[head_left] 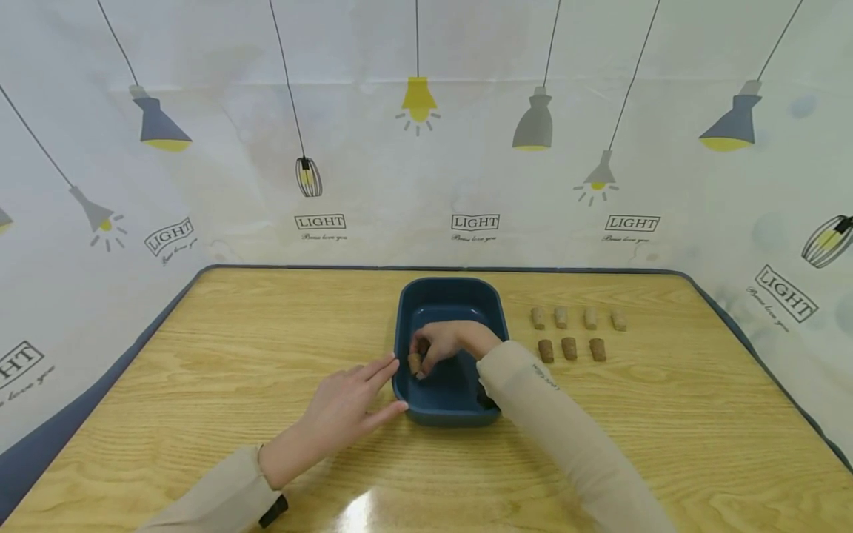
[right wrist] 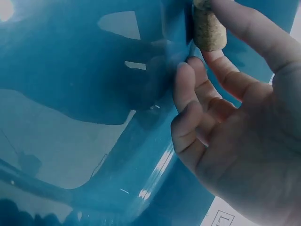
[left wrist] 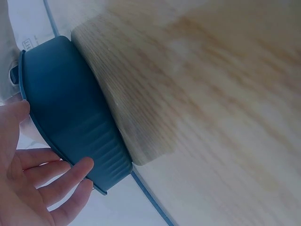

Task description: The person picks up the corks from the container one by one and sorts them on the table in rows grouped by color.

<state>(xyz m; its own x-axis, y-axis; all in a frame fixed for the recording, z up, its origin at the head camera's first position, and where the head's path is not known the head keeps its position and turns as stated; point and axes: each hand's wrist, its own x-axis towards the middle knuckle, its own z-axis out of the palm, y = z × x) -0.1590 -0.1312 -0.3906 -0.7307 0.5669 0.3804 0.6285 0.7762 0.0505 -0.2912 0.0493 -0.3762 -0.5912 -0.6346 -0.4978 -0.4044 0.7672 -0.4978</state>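
A dark blue rectangular bin [head_left: 453,418] stands on the table. Inside it, by its left wall, my right hand [head_left: 445,339] pinches a light brown cork [head_left: 415,363] between thumb and fingers. From the right wrist view, the cork [right wrist: 210,32] sits at the fingertips close to the bin's wall, its upper end partly covered by a finger; whether a second cork is behind it I cannot tell. My left hand [head_left: 346,403] touches the bin's left side with extended fingers. In the left wrist view, its fingers lie along the bin's rim.
Right of the bin, several pale corks [head_left: 561,317] stand in a back row. Three darker corks [head_left: 569,349] form a row in front of them. The wooden table [head_left: 266,326] meets a wall sheet printed with lamps [head_left: 373,148].
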